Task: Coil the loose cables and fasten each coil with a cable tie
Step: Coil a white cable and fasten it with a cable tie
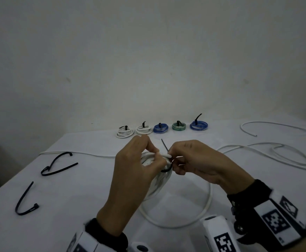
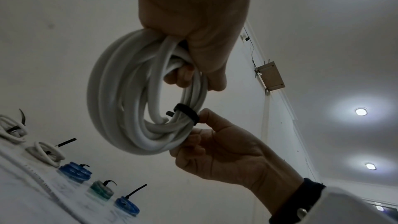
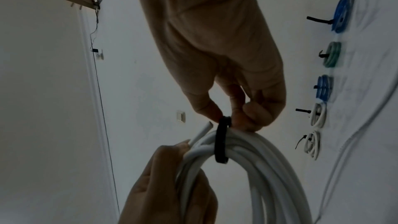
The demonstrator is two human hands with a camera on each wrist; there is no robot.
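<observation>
Above the table (image 1: pixel 79 195) both hands hold a white cable coil (image 1: pixel 160 180). My left hand (image 1: pixel 154 155) grips the coil's upper strands, its fingers curled through the loops (image 2: pixel 181 74). A black cable tie (image 1: pixel 167 169) is wrapped round the coil, and its thin tail (image 1: pixel 165 145) sticks up between the hands. My right hand (image 1: pixel 175 160) pinches the tie at the top of the coil (image 3: pixel 224 122). In the right wrist view a cut cable end (image 3: pixel 204 130) pokes out beside the tie (image 3: pixel 221 142). The tie's head is hidden by the fingers.
Several tied coils stand in a row at the back: white (image 1: pixel 124 131), white (image 1: pixel 144 130), blue (image 1: pixel 160 128), green (image 1: pixel 179 126), blue (image 1: pixel 198 125). Two loose black ties (image 1: pixel 57 165) (image 1: pixel 25 202) lie at left. Loose white cables (image 1: pixel 276 153) sprawl at right and a loop (image 1: pixel 209 197) lies under the hands.
</observation>
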